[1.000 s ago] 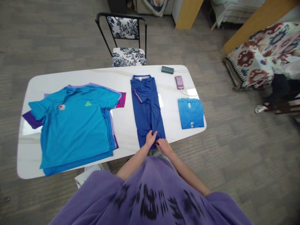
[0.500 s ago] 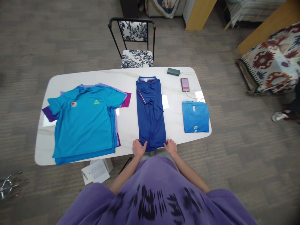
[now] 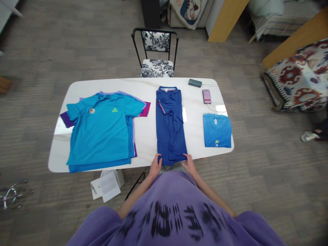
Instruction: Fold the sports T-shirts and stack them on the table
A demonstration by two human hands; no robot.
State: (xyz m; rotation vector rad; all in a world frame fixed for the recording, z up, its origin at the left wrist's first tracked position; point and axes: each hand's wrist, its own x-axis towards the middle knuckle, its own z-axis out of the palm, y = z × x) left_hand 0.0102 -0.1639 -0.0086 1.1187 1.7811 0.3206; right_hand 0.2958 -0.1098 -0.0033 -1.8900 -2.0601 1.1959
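A dark blue polo shirt (image 3: 170, 133) lies lengthwise on the white table (image 3: 146, 136), its sides folded inward and its collar at the far end. One short sleeve with a red-and-white striped cuff rests on top. At the near left corner of its hem, my left hand (image 3: 155, 166) pinches the cloth between thumb and fingers. My right hand (image 3: 189, 165) grips the near right corner the same way. To the left, a turquoise T-shirt (image 3: 102, 133) is spread flat over several other shirts. A folded blue shirt (image 3: 217, 131) sits at the right end.
A dark oblong case (image 3: 195, 83) and a pink phone (image 3: 206, 96) with a cable lie at the far right of the table. Behind it stands a patterned chair (image 3: 157, 68). Papers (image 3: 109, 186) are below the near edge. A person's shoe (image 3: 307, 136) shows at far right.
The view has shifted, so the table appears farther right. My fingers have closed on the hem corners of the polo shirt, where my hands lay with thumbs more spread before.
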